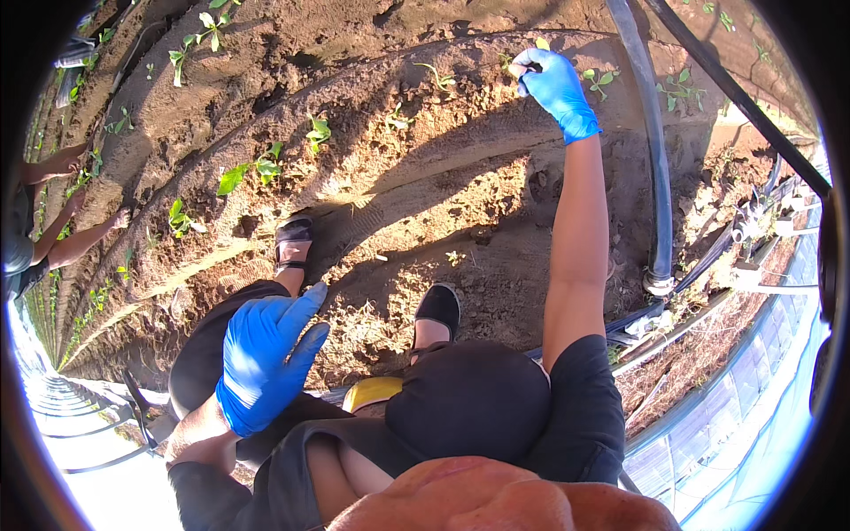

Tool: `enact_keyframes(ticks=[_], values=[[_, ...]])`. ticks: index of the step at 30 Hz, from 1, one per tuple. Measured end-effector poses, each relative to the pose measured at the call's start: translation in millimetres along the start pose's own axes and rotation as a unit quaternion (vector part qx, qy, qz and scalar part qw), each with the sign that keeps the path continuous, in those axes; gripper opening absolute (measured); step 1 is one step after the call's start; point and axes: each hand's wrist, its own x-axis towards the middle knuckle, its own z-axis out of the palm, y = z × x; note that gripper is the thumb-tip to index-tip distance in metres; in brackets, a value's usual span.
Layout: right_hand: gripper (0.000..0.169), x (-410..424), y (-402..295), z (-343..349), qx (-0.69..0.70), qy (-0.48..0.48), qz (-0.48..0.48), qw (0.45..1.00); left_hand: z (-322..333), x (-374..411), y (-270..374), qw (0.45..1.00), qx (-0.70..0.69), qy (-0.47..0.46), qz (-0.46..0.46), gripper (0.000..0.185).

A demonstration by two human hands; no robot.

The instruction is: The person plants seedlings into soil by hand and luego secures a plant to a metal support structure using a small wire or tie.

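My right hand (pixel 550 83), in a blue disposable glove, reaches far out over the soil at the upper right. Its fingertips are bent together at a small seedling (pixel 506 61); whether they grip it cannot be told. A yellow-green leaf (pixel 542 44) shows just above the hand. My left hand (pixel 265 355), gloved in blue too, hovers over my knee with its fingers apart and nothing in it. Leafy seedlings stand in the brown soil before me, among them a broad-leaved one (pixel 267 168), a smaller one (pixel 319 132) and one right of my right hand (pixel 600 80).
A thick grey hose (pixel 654 152) runs down the right side to a fitting (pixel 659 284), with a dark pole (pixel 737 99) crossing above. Another person's arms (pixel 60 229) reach over plants at the far left. Plastic sheeting (pixel 717 425) lines the lower right.
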Motion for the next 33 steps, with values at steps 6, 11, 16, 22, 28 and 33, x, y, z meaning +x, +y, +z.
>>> enact_keyframes(ticks=[6,11,16,22,28,33], values=[[0.027,-1.7,36.1,29.1,-0.443,0.219,-0.087,0.865,0.2,3.1,11.0,0.999,0.021,-0.018,0.033,0.043],[0.018,44.4,32.0,44.5,-0.541,0.161,-0.06,0.823,6.6,0.5,10.8,0.999,0.029,-0.019,0.035,0.04],[0.018,59.2,40.9,54.1,-0.565,0.159,0.006,0.809,11.3,4.5,2.4,0.999,0.037,0.002,0.017,0.037],[0.017,55.3,26.5,55.3,-0.544,0.121,0.019,0.83,14.1,5.1,4.1,0.999,0.037,-0.007,0.013,0.037],[0.016,57.6,40.9,53.2,-0.529,0.13,-0.014,0.838,11.9,10.0,5.0,0.999,0.045,-0.013,0.012,0.036],[0.011,44.7,37.4,40.2,-0.477,0.219,-0.088,0.846,9.4,11.1,3.0,0.999,0.045,-0.005,0.012,0.036]])
